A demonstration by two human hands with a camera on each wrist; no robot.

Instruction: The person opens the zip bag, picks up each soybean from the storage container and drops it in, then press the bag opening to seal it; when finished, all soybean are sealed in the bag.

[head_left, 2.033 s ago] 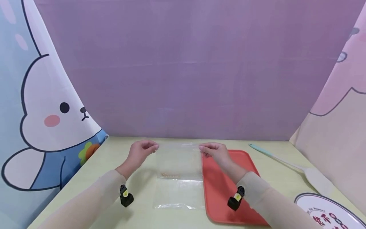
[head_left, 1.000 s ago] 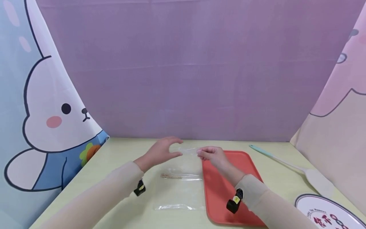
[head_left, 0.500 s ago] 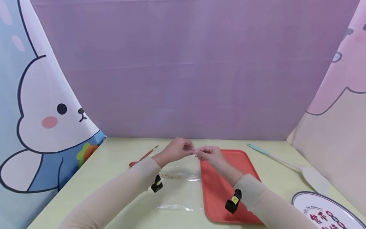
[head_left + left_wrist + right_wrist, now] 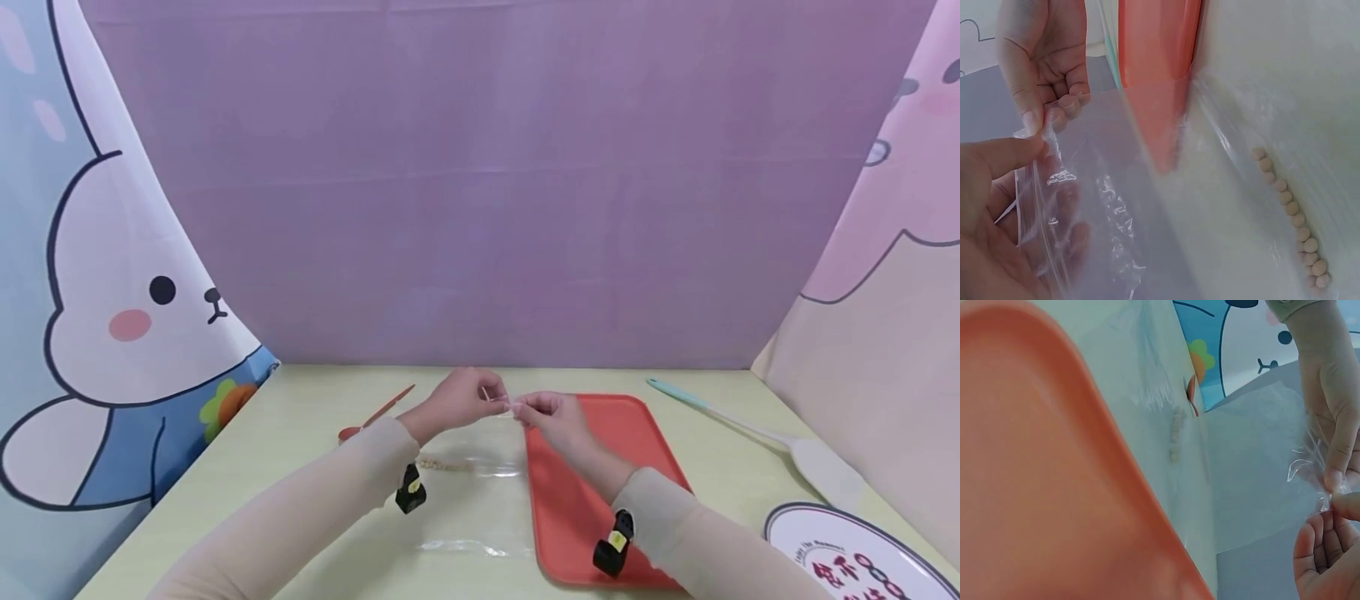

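Observation:
A clear plastic zip bag [image 4: 1154,244] is held up at its top edge by both hands. My left hand [image 4: 459,398] pinches that edge, thumb and fingertips right beside those of my right hand [image 4: 561,419], which pinches the corner. In the left wrist view the zip ridges run along the edge under my left fingers. Small round beige balls [image 4: 1294,212], like dried beans, lie in a row along the bag's crease. The bag's lower part stretches flat over the table toward me.
A red-orange tray [image 4: 562,525] lies under my right forearm. Behind my left wrist is an orange spoon [image 4: 381,411]. A white turner with a mint handle [image 4: 817,467] lies at the right, with a printed white plate [image 4: 795,525] nearer. A purple cloth [image 4: 480,208] hangs behind the table.
My left hand let go of the bag's left corner, moved right and now pinches the edge close to my right hand. The spoon came into sight. The right hand stays at its corner.

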